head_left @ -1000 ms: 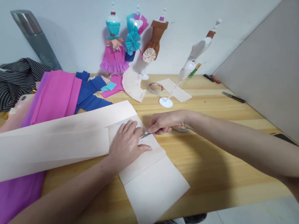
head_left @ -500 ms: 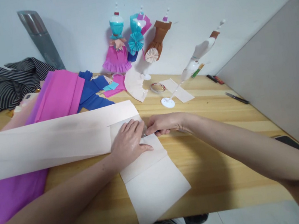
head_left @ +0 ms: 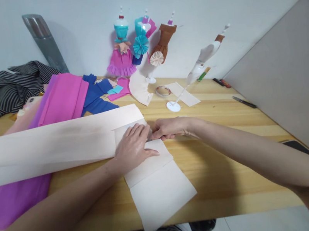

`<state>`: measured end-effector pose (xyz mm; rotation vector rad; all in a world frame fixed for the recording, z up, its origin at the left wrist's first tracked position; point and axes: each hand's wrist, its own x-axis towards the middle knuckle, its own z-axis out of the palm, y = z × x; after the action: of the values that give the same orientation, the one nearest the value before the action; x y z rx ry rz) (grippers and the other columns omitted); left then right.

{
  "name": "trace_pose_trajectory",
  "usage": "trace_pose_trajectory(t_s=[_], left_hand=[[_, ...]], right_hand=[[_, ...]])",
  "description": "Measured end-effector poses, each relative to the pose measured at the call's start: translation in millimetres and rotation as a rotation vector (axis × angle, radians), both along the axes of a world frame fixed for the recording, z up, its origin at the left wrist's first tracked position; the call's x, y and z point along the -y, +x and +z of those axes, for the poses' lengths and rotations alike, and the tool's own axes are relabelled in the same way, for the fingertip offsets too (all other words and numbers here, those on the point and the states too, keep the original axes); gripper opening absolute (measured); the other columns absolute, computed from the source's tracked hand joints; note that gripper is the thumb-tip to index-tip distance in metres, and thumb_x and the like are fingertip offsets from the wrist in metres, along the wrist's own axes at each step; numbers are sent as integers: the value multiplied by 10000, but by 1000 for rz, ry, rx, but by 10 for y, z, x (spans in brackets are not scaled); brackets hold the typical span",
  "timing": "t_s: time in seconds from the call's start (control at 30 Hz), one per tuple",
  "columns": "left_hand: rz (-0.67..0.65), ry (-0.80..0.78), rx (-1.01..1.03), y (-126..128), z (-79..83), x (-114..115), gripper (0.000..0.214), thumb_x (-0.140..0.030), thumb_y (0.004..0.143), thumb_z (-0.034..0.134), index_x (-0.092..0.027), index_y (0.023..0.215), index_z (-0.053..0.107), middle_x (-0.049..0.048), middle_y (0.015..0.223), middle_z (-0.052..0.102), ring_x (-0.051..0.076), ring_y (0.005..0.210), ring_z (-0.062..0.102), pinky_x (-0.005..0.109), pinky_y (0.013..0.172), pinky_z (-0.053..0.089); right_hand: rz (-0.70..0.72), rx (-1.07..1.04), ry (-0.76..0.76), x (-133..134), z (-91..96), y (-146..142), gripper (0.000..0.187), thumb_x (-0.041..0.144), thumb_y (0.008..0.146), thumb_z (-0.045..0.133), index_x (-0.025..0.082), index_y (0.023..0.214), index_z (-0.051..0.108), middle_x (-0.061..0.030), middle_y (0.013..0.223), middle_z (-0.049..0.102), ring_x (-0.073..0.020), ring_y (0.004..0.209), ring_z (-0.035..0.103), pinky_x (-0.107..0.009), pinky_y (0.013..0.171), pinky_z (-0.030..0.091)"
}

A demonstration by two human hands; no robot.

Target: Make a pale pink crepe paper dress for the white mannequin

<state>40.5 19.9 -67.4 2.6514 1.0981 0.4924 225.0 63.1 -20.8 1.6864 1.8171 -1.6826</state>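
My left hand [head_left: 133,144] lies flat with its fingers stretched out on a pale folded paper sheet [head_left: 163,196], pressing it to the table. Close by its fingertips, my right hand [head_left: 166,128] is closed round a small tool with a short metallic part [head_left: 149,138]. The tool's kind is hidden by the fingers; it meets the sheet's right edge. The sheet has a crease across it, and its lower end hangs past the front table edge. A long pale paper strip [head_left: 56,144] stretches left from the sheet.
Magenta paper [head_left: 63,96], blue pieces [head_left: 97,95] and striped cloth [head_left: 7,92] lie at the back left. Small dressed mannequins [head_left: 121,58] stand by the wall. A bare white mannequin [head_left: 198,70] leans on its stand. A dark pointed tool [head_left: 244,102] lies right.
The view has shifted slightly. Both hands stay almost in place, the left one flat on the sheet and the right one at its edge.
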Motion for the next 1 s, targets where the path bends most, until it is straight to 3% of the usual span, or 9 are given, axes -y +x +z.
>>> trace_pose_trajectory(t_s=[0.13, 0.27, 0.5, 0.83, 1.0], left_hand=[[-28, 30, -48, -52, 178, 29, 443, -527, 894, 500, -141, 1095, 581, 160, 1277, 572, 324, 1279, 448, 456, 1038, 342], [-33, 47, -157, -180, 218, 46, 311, -426, 904, 530, -143, 995, 622, 165, 1286, 568, 341, 1265, 457, 487, 1013, 346], [1, 63, -129, -332, -41, 59, 457, -462, 866, 586, -140, 1190, 562, 177, 1381, 510, 332, 1323, 412, 475, 1046, 316], [-3, 55, -88, -341, -96, 28, 513, -534, 832, 597, -164, 1187, 567, 166, 1397, 500, 329, 1336, 403, 464, 1064, 297], [-9, 61, -79, -342, -98, 26, 514, -555, 836, 578, -166, 1171, 579, 167, 1384, 510, 332, 1324, 414, 470, 1054, 305]], right_hand=[[-22, -16, -47, 12, 45, -30, 289, 320, 754, 654, 154, 588, 486, 80, 452, 396, -16, 365, 259, -169, 355, 159], [-41, -10, -103, 4, 69, -38, 335, 388, 735, 693, 145, 596, 509, 73, 448, 417, -12, 353, 254, -171, 348, 134], [-35, -22, -176, -35, 96, -31, 379, 418, 735, 714, 142, 593, 497, 83, 433, 394, 2, 340, 200, -170, 349, 92], [21, 37, -42, -28, 78, -39, 350, 360, 758, 687, 157, 575, 468, 83, 440, 401, -14, 363, 247, -178, 363, 153], [-3, 41, -101, -43, 78, -17, 385, 433, 735, 703, 161, 591, 471, 78, 452, 414, -11, 357, 230, -188, 366, 120]])
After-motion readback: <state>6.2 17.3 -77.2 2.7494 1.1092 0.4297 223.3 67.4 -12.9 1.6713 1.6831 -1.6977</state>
